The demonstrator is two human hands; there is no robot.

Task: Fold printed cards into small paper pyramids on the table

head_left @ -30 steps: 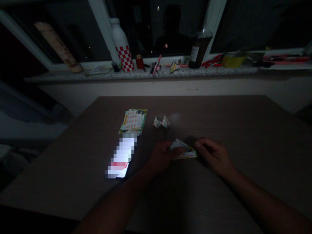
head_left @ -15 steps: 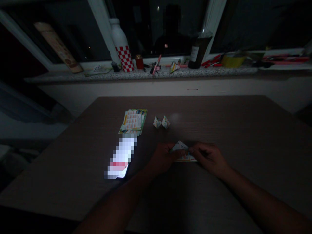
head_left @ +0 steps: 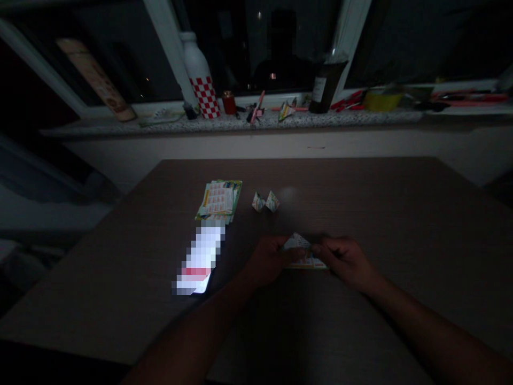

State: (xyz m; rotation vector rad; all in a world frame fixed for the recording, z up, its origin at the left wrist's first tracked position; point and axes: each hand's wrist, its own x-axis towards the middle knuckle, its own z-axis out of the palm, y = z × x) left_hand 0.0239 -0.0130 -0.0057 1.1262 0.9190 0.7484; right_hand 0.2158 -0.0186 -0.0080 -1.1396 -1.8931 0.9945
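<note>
A printed paper (head_left: 301,244) with a pointed, folded top lies between my two hands over the table. My left hand (head_left: 267,261) grips its left side, thumb laid across the front. On the right, my right hand (head_left: 345,261) pinches the paper near the fold, fingertips close to the left thumb. The fingers behind the paper are hidden. Just beyond my hands stands a small folded paper piece (head_left: 265,201) with two pointed halves, made of similar print. Farther left is a stack of printed sheets (head_left: 218,199).
A lit phone (head_left: 200,259) lies left of my left forearm on the wooden table (head_left: 401,214). Along the stone windowsill (head_left: 240,125) stand a white bottle with red checks (head_left: 202,80), a red jar (head_left: 228,102), a dark bag (head_left: 324,88) and a yellow roll (head_left: 382,100).
The paper's lower edge has shifted slightly down and to the right. Both hands keep nearly the same place and grip; the other things have not moved.
</note>
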